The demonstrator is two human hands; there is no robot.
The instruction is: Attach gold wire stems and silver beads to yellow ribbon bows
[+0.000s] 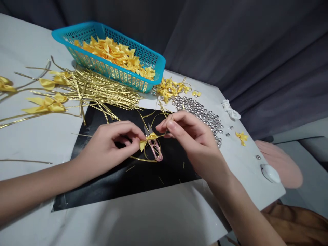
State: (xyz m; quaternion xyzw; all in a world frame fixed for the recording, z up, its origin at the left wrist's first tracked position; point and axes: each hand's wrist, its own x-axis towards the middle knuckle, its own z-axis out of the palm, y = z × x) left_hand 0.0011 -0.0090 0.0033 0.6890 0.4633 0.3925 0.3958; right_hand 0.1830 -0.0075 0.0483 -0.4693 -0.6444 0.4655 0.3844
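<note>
**Yellow bow (153, 136) in L-hand pinch, R hand on its cord**

From where I stand: L hand (118, 140) has thumb + fingertips closed on the bow's L side. R hand (194, 140) is just right of that, fingers curled, tips pinching the thin gold cord (162, 135) that runs out from the bow. Bow sits btwn the two hands, above the black mat (107, 184); a loop of cord hangs right below the grip.

Pink-handled snips (157, 154) lie on the mat directly under the bow, blades pointing away from the person. Few short cord offcuts (161, 180) on the mat, nearer the person than the grip.

Beyond the L hand: big heap of gold cords (102, 89), then a blue basket (161, 65) w/ lots of yellow ribbon pcs (115, 51) inside. Far left of the grip: more bows on cords (48, 104). Beyond the R hand: cluster of small yellow bows (169, 89) + spread of silver beads (197, 111), partly hidden by that hand. Well right of the grip: loose yellow ribbon pc (241, 137) + white rounded object (270, 173) near the table edge.
</note>
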